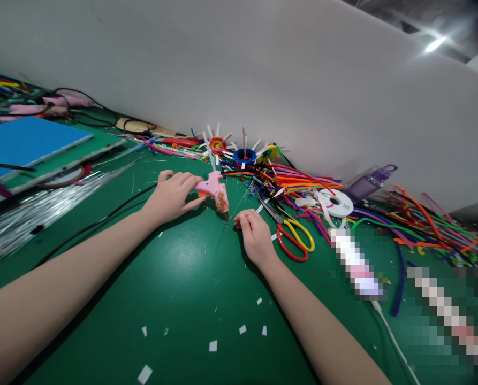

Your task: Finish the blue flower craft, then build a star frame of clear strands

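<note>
My left hand (pixel 175 195) is wrapped round the handle of a pink hot glue gun (pixel 212 186). Its stained nozzle points down toward the table, and a glue stick (pixel 209 152) juts from its back end. Close to the nozzle tip, on the right, my right hand (pixel 255 235) is closed in a pinch; what its fingers hold, if anything, is too small or hidden to make out. Scissors (pixel 291 240) with red and yellow handles lie just right of that hand.
Colourful pipe cleaners (pixel 309 182) pile along the wall. Among them are a blue round piece with white strips (pixel 244 155), a white spool (pixel 335 203) and a purple bottle (pixel 369 183). A blue board (pixel 30 141) and silver tinsel (pixel 62 200) lie left. Paper scraps (pixel 213 346) dot the front.
</note>
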Tool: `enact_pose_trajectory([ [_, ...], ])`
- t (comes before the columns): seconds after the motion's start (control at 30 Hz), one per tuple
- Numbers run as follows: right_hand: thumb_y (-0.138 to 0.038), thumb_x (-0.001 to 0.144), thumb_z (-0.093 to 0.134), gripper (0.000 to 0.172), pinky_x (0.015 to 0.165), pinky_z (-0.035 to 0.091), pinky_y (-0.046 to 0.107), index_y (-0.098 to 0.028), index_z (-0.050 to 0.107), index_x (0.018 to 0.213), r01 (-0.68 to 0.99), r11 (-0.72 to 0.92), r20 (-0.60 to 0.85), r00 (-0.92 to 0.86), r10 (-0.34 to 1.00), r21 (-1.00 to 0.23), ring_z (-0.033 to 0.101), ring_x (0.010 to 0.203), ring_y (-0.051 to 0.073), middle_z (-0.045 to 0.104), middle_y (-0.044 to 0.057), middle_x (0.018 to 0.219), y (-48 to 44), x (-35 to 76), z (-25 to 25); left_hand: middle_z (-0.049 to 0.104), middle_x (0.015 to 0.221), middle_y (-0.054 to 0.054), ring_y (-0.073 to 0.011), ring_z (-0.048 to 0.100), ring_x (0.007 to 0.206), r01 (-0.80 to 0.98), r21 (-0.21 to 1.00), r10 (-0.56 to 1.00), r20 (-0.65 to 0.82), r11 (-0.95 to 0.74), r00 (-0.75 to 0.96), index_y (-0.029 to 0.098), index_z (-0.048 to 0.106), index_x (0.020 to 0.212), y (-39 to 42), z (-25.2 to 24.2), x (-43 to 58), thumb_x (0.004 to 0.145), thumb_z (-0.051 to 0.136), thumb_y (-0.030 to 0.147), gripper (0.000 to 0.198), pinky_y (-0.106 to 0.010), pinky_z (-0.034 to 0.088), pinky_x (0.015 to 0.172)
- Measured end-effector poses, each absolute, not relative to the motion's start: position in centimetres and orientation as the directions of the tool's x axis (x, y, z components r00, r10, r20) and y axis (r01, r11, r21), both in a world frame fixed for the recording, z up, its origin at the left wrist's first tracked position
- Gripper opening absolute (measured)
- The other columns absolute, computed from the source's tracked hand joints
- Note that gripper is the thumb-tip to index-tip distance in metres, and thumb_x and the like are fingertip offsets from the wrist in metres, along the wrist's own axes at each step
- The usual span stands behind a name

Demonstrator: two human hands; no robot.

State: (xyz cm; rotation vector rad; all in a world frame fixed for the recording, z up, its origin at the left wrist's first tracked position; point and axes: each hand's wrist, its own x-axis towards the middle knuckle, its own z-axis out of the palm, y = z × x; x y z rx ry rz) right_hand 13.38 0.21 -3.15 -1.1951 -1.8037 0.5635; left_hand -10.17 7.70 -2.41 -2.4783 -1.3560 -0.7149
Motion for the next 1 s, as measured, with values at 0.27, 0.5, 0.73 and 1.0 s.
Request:
enact_pose_trajectory([
  [0.27,-0.03,0.096,0.035,0.03,0.078,0.047,0.03,-0.02,0.058,0.079,0.5,0.438,0.423,-0.151,0.893,-0.747,0.057,0.082,0.016,0.059,0.005,0.085,0.25,13.37,-3.16,0.064,0.107,-0.01,-0.0271,0.057,0.094,0.834,0.013,0.719,0.514,-0.552,0.468,0.019,0.052,0.114,7.6,-2.37,-10.08,0.09,0.043,0.047,0.038,-0.043,0.027,0.091],
  [0.5,-0.031,0.096,0.034,0.031,0.078,0.047,0.03,-0.02,0.058,0.08,0.504,0.434,0.415,-0.157,0.896,-0.747,0.057,0.082,0.016,0.058,0.005,0.085,0.24,13.36,-3.05,0.064,0.107,-0.01,-0.0267,0.057,0.094,0.835,0.019,0.722,0.514,-0.55,0.463,0.021,0.052,0.114,7.7,-2.42,-10.12,0.089,0.043,0.048,0.038,-0.043,0.027,0.092],
  [0.73,-0.03,0.096,0.034,0.03,0.078,0.047,0.03,-0.02,0.057,0.08,0.501,0.437,0.418,-0.157,0.895,-0.747,0.057,0.083,0.016,0.058,0.005,0.085,0.28,13.36,-3.11,0.064,0.107,-0.01,-0.0269,0.058,0.095,0.831,0.021,0.718,0.515,-0.556,0.467,0.019,0.052,0.113,7.59,-2.37,-10.09,0.089,0.044,0.047,0.038,-0.043,0.027,0.091],
  [1.0,-0.03,0.096,0.034,0.03,0.079,0.047,0.03,-0.02,0.057,0.079,0.502,0.439,0.42,-0.159,0.894,-0.745,0.057,0.084,0.016,0.058,0.005,0.085,0.18,13.35,-2.95,0.064,0.107,-0.01,-0.0269,0.058,0.094,0.831,0.015,0.718,0.514,-0.555,0.47,0.02,0.053,0.114,7.67,-2.44,-10.15,0.089,0.043,0.047,0.038,-0.043,0.027,0.091],
])
